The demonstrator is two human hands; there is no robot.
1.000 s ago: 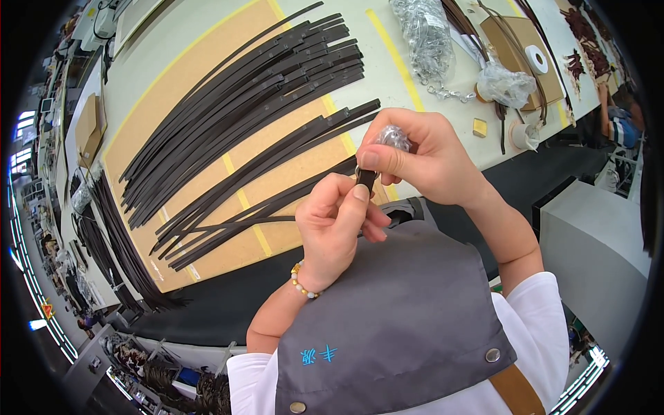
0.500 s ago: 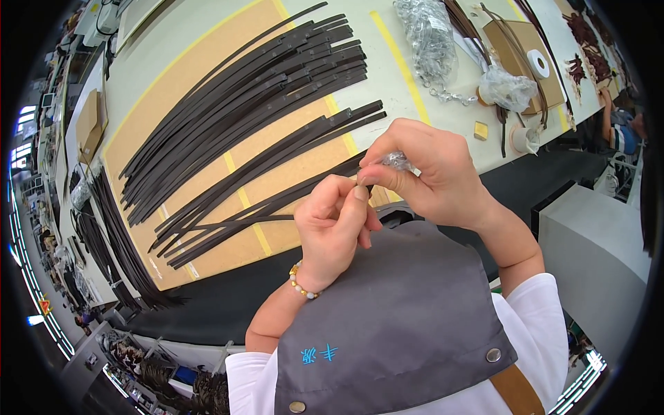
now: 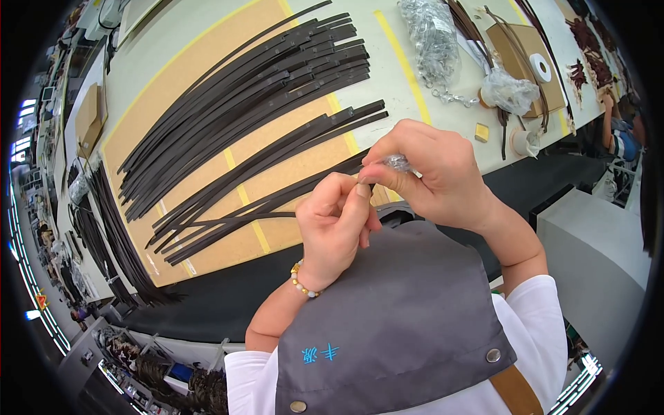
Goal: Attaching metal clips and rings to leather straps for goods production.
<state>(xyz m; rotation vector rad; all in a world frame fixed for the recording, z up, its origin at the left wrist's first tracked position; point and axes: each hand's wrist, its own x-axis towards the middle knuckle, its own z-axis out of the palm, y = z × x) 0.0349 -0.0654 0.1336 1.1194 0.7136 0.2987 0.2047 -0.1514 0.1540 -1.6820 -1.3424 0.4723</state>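
Observation:
Both my hands meet fingertip to fingertip just above the apron, at the table's front edge. My left hand (image 3: 333, 232) is closed, thumb and fingers pinching a dark strap (image 3: 273, 216) whose length trails left onto the table. My right hand (image 3: 439, 176) pinches at the same spot. A small shiny piece in crumpled clear plastic (image 3: 397, 162) shows between its thumb and curled fingers; what is inside cannot be made out. The strap's tip is mostly hidden by the fingers. Behind my hands lie several more dark straps (image 3: 277, 145) in rows.
A tan board (image 3: 207, 259) with yellow tape lines lies under the straps. At the back right are a clear bag of shiny wrapped pieces (image 3: 430, 48), a small yellow block (image 3: 482, 132), a white cup (image 3: 526, 142) and a white tape roll (image 3: 539, 67). A grey box-shaped unit (image 3: 588, 242) stands right.
My hands keep nearly the same pinch at the strap's end. The whole view has shifted very slightly; nothing has visibly been taken up or let go.

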